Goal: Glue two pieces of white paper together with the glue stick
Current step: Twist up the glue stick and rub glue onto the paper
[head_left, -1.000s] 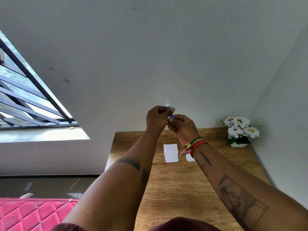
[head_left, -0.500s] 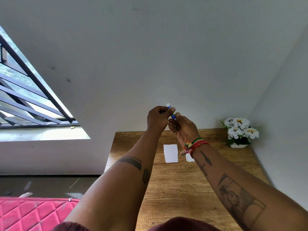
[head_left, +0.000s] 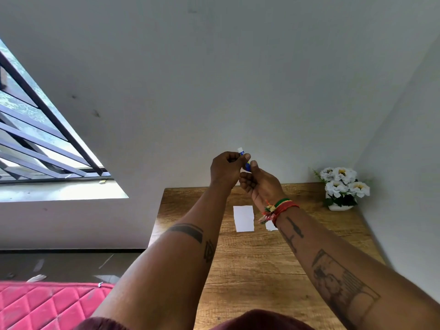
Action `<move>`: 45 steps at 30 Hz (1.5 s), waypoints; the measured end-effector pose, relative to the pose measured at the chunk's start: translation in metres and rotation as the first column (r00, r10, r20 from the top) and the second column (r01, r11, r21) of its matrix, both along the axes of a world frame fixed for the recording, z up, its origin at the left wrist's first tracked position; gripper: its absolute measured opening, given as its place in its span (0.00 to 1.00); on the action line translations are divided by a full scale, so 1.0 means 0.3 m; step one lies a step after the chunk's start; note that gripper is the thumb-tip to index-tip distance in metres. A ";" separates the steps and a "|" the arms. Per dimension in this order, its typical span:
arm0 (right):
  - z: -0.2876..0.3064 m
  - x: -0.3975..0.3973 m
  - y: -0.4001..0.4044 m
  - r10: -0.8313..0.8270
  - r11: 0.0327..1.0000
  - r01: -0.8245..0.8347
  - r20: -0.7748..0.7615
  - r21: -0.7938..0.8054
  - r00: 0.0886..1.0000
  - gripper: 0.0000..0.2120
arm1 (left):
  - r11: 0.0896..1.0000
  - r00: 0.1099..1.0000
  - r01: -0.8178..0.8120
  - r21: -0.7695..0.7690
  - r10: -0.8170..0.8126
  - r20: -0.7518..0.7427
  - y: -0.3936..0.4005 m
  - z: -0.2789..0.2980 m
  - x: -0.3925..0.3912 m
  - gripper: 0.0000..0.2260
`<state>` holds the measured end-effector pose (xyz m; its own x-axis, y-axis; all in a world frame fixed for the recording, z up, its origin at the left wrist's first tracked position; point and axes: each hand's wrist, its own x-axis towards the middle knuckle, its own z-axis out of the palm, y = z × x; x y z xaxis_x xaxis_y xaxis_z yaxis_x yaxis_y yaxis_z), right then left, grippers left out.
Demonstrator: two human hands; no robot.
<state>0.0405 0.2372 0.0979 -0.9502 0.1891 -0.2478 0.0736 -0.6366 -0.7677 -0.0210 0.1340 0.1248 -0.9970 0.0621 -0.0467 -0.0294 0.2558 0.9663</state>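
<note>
Two forearms reach out from the bottom of the view over a wooden table [head_left: 250, 270], and below the raised hands, nearer than them, lie the two pieces of white paper. The larger white paper [head_left: 243, 218] sits just under and between the wrists, flat on the wood. The smaller white paper [head_left: 270, 226] is just to its right, mostly hidden by the right wrist and its woven bracelet [head_left: 278, 208]. The two sheets lie apart, not overlapping, and no glue can be made out on either, so the joining appears not yet begun.

Above the papers, both hands are lifted off the table and meet around the glue stick [head_left: 245, 159]. The left hand [head_left: 227, 169] is curled closed around its upper part, with the white tip poking out above the fingers. The right hand [head_left: 260, 185] pinches the blue lower end between thumb and fingers. This looks like uncapping or twisting the stick up; I cannot tell whether a cap is on. Left to do: spread glue on one sheet and press the other onto it.

Compared with the earlier frames, the hands hold nearly the same pose, the right thumb shifted slightly on the stick; the papers have not moved.

Beyond and right of the hands stands a pot of white flowers [head_left: 342, 186].
</note>
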 end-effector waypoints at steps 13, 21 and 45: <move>0.006 -0.002 -0.003 0.033 0.999 -0.033 0.028 -0.001 0.999 0.20 | 1.000 1.000 0.010 0.004 -0.010 0.000 0.009 -0.008 -0.007 0.13; 0.000 -0.009 0.011 -0.033 0.999 0.033 -0.019 -0.010 0.999 0.14 | 1.000 1.000 0.002 0.021 -0.002 0.016 0.005 -0.014 -0.007 0.13; -0.089 -0.003 0.041 -0.055 0.986 0.043 0.067 0.164 0.996 0.14 | 0.994 0.988 0.074 0.076 -0.083 0.130 -0.025 -0.096 0.034 0.14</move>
